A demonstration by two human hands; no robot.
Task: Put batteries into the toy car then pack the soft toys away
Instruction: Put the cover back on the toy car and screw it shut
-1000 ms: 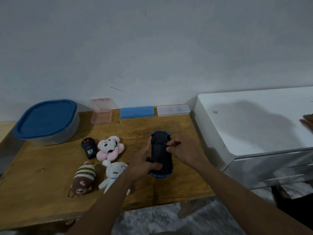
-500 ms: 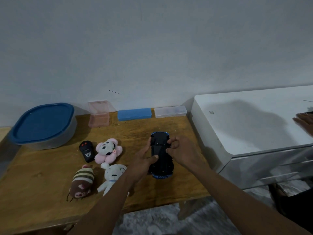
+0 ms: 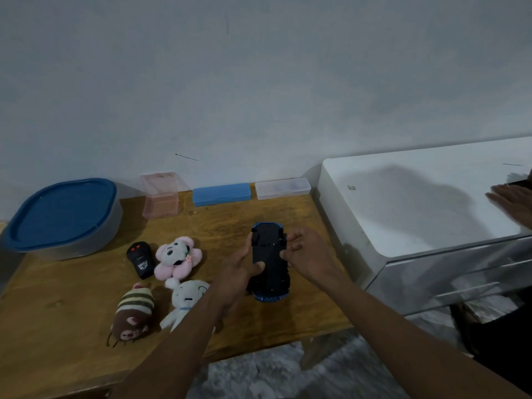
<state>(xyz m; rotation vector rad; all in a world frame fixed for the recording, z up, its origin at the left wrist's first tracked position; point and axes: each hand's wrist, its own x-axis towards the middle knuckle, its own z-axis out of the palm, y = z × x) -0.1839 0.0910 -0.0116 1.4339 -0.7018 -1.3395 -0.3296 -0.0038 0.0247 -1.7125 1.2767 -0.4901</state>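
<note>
left thumb has slid up from the near end to the mid-belly of the toy car (image 3: 269, 250). right hand (image 3: 308, 254) has loosened its tight pinch: fingers now curl along the car's right edge, thumb tip on the underside. left hand (image 3: 239, 272) grips the left side. car stays belly-up between both hands, low over the bench (image 3: 43, 298). looks like hunting for the battery cover, which seems still on. no batteries in sight. soft toys (image 3: 177, 257) lie just left of the left hand, untouched. blue-lidded tub (image 3: 62, 214) sits shut, far left.

Soft toys (image 3: 177, 257) left of toy car (image 3: 270, 249), on table (image 3: 57, 355).
</note>
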